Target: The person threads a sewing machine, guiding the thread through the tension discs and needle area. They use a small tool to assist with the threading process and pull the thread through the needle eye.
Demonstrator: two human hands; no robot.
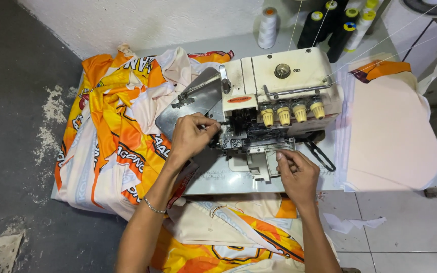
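My left hand (190, 135) is pinched shut at the needle area of the sewing machine (274, 96); what the fingertips grip is too small to tell, probably thread. My right hand (297, 174) sits just right of that, curled at the open lower front of the machine, thumb and forefinger together; can't tell if anything's between them. The work is right between both hands, under the machine head. To do it well, I reckon: keep the left pinch steady and low, let only the right fingers move, don't drag the lines slack. Just above the grip are four yellow knobs (292, 112). Left of my left hand lies a heap of orange and cream fabric (112, 131), with more in my lap (228, 237). Far right is a stack of plain cream pieces (390, 136). At the back stand thread cones (330, 23), white and dark, with strands running down to the machine.
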